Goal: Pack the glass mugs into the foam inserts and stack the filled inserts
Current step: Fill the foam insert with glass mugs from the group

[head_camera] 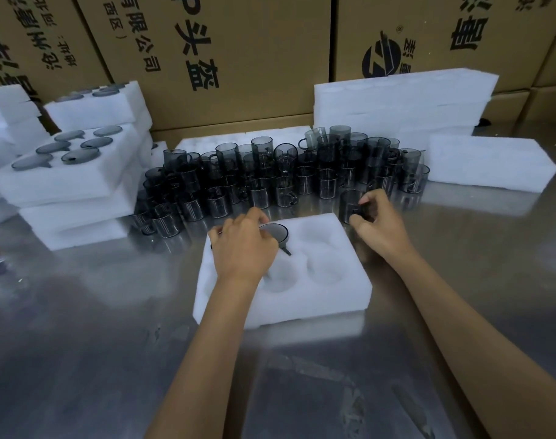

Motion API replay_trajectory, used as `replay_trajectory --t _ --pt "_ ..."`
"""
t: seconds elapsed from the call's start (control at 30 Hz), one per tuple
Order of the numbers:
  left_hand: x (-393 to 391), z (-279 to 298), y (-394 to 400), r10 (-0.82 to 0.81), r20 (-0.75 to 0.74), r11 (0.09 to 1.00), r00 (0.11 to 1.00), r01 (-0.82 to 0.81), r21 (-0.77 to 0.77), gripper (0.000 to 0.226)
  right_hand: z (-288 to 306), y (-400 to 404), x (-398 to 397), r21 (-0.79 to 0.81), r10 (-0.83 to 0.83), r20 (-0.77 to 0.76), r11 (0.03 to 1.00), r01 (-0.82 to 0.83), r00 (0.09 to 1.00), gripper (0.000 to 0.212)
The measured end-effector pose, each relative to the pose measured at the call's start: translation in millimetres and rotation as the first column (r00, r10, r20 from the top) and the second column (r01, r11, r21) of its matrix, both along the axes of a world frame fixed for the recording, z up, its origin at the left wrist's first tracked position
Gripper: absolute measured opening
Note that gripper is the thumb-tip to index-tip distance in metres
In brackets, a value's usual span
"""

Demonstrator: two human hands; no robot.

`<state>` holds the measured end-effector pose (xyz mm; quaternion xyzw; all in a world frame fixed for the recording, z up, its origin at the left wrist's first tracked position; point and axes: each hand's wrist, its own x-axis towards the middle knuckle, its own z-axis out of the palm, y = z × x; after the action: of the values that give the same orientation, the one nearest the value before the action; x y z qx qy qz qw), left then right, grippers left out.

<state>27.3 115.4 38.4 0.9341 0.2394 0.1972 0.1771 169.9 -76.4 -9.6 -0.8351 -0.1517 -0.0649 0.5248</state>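
Reaching across the shiny steel table [460, 296], the person works both hands at once. The left hand [243, 248] hovers over the white rectangular foam insert [302, 299], fingers curled down at the back-left pocket; whether they pinch the mug beneath is hidden by the hand itself. Just beside it, one smoky grey glass mug [274, 233] already sits seated in the back-middle pocket, its rim flush and handle slotted toward the front. The remaining pockets in view look unfilled.

Over on the other side, the right hand [379, 224] has fingers and thumb curled round another dark glass mug [352, 205] standing on the table just behind the insert's far right corner, pinching it at rim and side. Behind that waits the crowd of loose grey mugs [270, 175], packed close together, some stacked. At left rise the filled foam stacks [77, 185]; blank foam blocks [397, 99] sit at the back against cardboard cartons [238, 42].

These mugs look thin-walled, light, slick and brittle, so a grasp round the body or rim seems safest, lifted straight up clear of the neighbours. The foam looks soft and forgiving, but the handle probably has to line up with its notch.
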Motion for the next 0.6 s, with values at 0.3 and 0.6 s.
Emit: replay_trajectory --t 0.3,0.6 --pt "-9 3 0 -0.062 0.059 0.995 0.996 0.066 -0.078 0.036 -6 -12 -40 0.064 -0.032 -0.032 0.997 0.034 0.999 0.037" --pt "-21 16 -17 -0.179 0.349 0.929 0.92 0.275 -0.249 0.031 12 -11 -76 0.251 -0.107 0.195 0.966 0.056 0.975 0.07"
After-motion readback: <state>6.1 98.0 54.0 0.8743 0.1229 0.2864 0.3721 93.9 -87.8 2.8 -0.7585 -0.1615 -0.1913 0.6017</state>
